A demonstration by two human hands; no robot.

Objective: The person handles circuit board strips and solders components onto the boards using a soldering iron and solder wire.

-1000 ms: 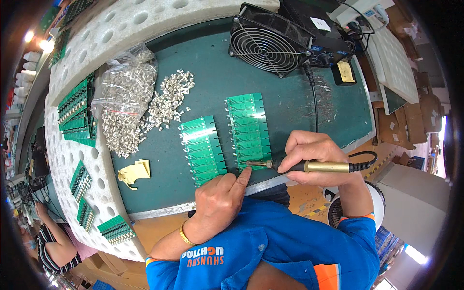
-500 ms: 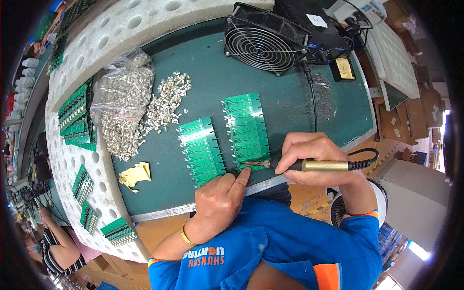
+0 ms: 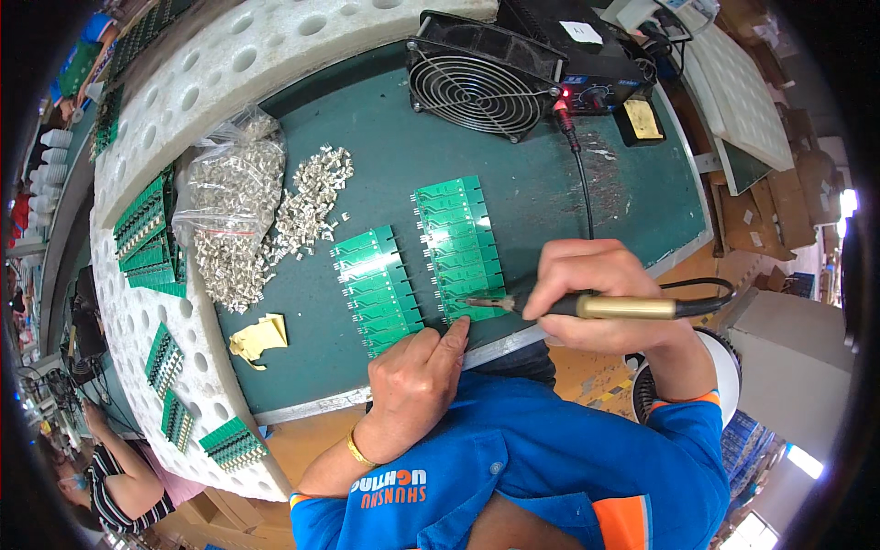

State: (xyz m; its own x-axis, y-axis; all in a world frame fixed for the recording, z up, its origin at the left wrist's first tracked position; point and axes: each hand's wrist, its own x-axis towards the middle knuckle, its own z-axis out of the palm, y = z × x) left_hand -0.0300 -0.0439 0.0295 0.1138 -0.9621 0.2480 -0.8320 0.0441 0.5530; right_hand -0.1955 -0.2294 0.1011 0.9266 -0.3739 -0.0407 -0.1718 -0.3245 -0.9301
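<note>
My right hand is closed round the handle of a soldering iron. The iron's tip points left, over the near part of the right-hand green circuit board panel, at its left-edge row of pins. My left hand is mostly curled, its index fingertip pressing at that panel's near end. Just left lies a second green circuit board panel, its near corner close to my left knuckles. Both panels lie flat on the green work surface. My left thumb is hidden.
Loose small white connectors lie beside a clear plastic bag of them. A yellow scrap is nearby. White foam on the left bears finished-looking boards. A black fan, soldering station and yellow sponge stand behind.
The iron's tip has moved slightly away from me along the panel. A red light now shows on the soldering station. My left hand stays at the panel's near end; the view has shifted slightly.
</note>
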